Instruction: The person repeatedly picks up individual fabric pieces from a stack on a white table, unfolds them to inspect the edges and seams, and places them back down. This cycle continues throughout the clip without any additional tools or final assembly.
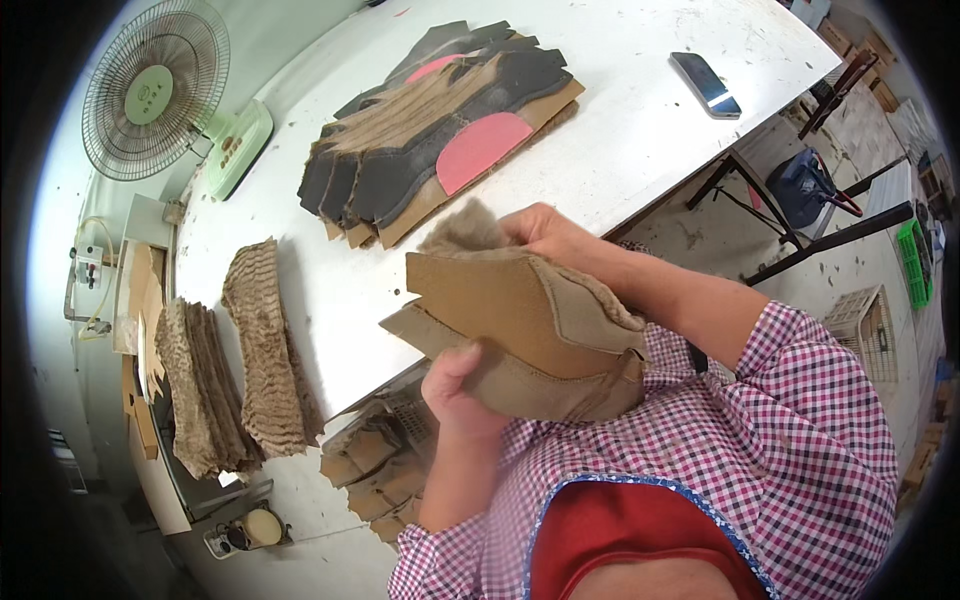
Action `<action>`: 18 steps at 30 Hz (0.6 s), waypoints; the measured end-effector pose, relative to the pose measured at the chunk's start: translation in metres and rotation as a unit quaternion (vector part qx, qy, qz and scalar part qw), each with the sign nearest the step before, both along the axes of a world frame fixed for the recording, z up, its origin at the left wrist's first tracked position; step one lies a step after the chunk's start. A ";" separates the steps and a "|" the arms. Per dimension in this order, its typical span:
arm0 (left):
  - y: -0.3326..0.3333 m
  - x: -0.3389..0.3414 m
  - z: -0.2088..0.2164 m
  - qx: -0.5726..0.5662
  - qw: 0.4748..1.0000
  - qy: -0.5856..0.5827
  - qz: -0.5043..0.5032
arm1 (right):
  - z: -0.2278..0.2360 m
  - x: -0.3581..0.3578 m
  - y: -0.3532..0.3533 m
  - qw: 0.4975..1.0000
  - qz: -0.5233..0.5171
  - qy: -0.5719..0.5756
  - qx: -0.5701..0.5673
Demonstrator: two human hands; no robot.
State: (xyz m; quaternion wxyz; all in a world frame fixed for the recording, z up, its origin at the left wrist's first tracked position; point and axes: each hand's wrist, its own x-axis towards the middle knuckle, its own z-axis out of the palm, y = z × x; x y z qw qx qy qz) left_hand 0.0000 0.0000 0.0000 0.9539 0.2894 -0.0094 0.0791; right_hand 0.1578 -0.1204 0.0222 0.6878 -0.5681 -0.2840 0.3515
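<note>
- The left hand point(465, 390) is closed on the fleece-lined tan boot upper point(490, 300), thumb on the outer face, other fingers hidden.
- The right hand point(545, 235) is curled onto its far edge at the fleece lining point(465, 228), fingertips out of sight.
- The upper is held at the near edge of the white table point(620, 60).
- A steady left thumb should stop the layers slipping; smoothing the fleece evenly would likely avoid bunching along the seams.

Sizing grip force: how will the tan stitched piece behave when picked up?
Likely pliable but not limp: the tan stitched piece curves between left hand and right hand without collapsing. Probably not slippery, given its matte face and fuzzy edge. Unlikely to shatter; it looks like sewn fabric.
</note>
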 end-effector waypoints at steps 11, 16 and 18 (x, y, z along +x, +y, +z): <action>0.001 -0.020 0.038 -0.125 0.986 0.044 0.096 | 0.022 -0.039 -0.048 0.886 -0.231 -0.401 0.016; 0.000 -0.018 0.034 -0.085 0.992 0.029 0.086 | 0.024 -0.066 -0.044 0.833 -0.238 -0.498 0.034; 0.000 -0.021 0.035 -0.074 0.994 0.021 0.081 | 0.027 -0.066 -0.045 0.861 -0.214 -0.460 0.041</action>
